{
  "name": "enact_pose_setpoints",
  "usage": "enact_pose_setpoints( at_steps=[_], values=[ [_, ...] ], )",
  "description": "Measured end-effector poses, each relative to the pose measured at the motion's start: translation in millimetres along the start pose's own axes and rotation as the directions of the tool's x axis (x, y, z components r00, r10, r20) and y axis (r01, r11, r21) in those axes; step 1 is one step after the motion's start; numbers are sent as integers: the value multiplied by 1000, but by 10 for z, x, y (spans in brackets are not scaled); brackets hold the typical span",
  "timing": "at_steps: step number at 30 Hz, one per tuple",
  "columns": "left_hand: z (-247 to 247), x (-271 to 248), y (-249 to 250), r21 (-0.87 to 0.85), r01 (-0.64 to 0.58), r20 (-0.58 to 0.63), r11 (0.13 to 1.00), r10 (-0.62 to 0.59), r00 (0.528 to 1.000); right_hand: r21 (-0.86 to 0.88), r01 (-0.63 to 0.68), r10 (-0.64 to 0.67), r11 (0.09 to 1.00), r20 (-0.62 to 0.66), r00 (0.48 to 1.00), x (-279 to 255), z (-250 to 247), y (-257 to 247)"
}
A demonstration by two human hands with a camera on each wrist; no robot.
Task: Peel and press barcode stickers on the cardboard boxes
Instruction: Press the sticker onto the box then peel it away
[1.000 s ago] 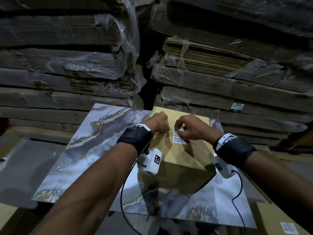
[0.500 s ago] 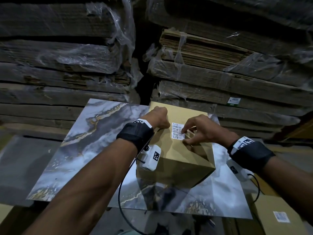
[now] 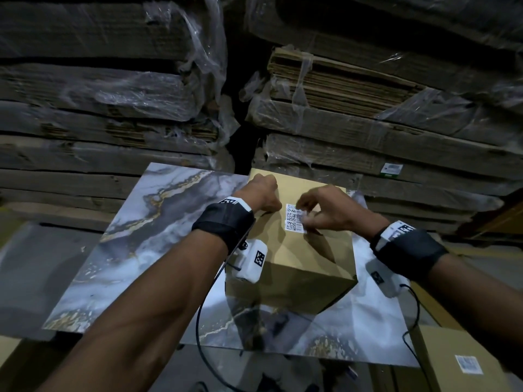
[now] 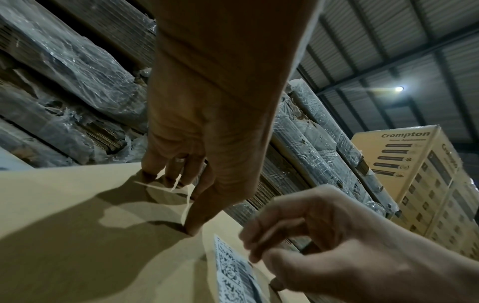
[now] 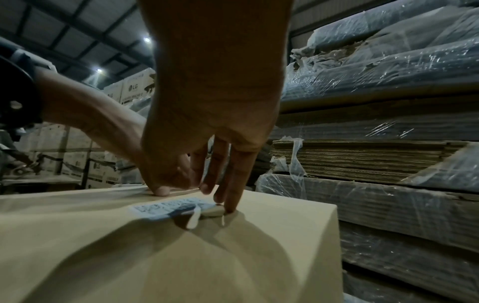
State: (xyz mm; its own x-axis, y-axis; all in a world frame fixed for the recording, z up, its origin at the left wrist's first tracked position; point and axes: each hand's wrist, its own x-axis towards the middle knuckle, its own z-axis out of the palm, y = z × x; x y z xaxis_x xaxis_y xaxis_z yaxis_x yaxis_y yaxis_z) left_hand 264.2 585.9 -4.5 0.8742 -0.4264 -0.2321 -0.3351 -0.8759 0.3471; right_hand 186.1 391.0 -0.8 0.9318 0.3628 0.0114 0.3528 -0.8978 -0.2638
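Observation:
A tan cardboard box [image 3: 305, 256] stands on the marble tabletop [image 3: 141, 236]. A white barcode sticker [image 3: 294, 222] lies flat on the box's top. My right hand [image 3: 308, 213] is over the sticker's right edge, its fingertips [image 5: 229, 209] and thumb pressing down on the sticker [image 5: 166, 207]. My left hand [image 3: 266, 199] rests curled on the box top just left of the sticker. It pinches a thin white backing strip [image 4: 185, 205] between its fingers, and its thumb tip touches the cardboard [image 4: 64, 225].
Tall stacks of plastic-wrapped flat cardboard [image 3: 368, 114] rise right behind the table. A second box [image 3: 467, 363] bearing a sticker sits at the lower right, below table level. Printed cartons [image 4: 414, 174] are stacked farther off. Cables hang from both wrist cameras.
My right hand has slid rightwards off the sticker's face to its right edge, uncovering the barcode. The left hand has stayed in place on the box.

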Motion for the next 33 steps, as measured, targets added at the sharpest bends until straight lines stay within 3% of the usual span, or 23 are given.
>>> enact_pose_setpoints(
  at_steps=[5,10,19,27,33],
  values=[
    [15,53,-28,-3,10,-10,1000,-10,1000,29,16,-18,999,44,999,311,87,-96],
    [29,95,-69,-28,9,0,1000,-9,1000,-102,93,-81,990,119,990,367,212,-177],
    [104,138,-83,-20,15,-52,1000,-16,999,-86,165,-160,983,53,986,242,296,-17],
    [117,152,-106,-28,-7,-41,1000,5,999,-148,128,-118,981,76,990,287,314,-32],
    [162,225,-173,-40,-23,-64,999,20,998,-59,134,-130,989,75,989,306,264,-8]
  ],
)
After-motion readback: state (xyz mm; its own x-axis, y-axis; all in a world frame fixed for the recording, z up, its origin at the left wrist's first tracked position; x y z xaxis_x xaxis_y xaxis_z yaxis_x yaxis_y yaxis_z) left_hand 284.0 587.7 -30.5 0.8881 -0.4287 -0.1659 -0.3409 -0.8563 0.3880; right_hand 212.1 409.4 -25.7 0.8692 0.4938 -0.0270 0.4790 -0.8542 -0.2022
